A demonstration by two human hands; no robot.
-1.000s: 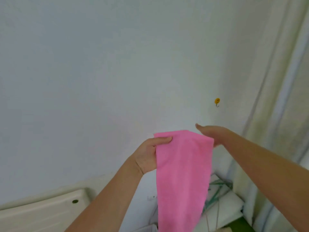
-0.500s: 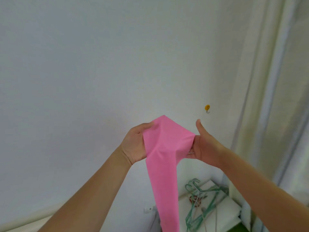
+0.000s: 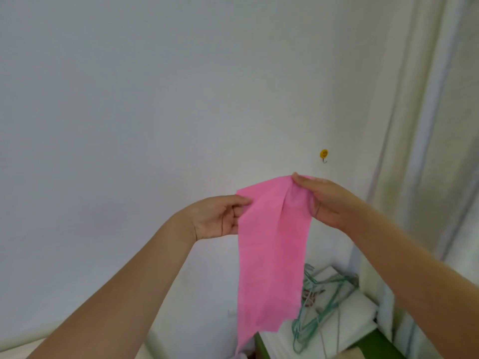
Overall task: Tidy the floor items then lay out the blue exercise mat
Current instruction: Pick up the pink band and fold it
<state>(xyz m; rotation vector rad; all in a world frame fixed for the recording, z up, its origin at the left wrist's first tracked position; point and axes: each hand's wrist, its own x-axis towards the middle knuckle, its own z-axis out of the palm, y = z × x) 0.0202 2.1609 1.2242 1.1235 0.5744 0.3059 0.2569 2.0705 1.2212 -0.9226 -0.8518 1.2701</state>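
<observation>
Writing: no legible text is seen.
Pink cloth (image 3: pixel 272 244): held up before the white wall (image 3: pixel 129 125), hanging down.
Left hand (image 3: pixel 216 218): upper left corner is pinched by thumb and fingers.
Right hand (image 3: pixel 326 200): upper right corner is pinched.
Yellow hook (image 3: pixel 323 154): fixed to the wall, above the right hand.
Green hangers (image 3: pixel 318 307): partly hidden behind the cloth.
Curtain (image 3: pixel 427 125): hung at right.

Two bare forearms, no sleeves, unadorned wrists.
</observation>
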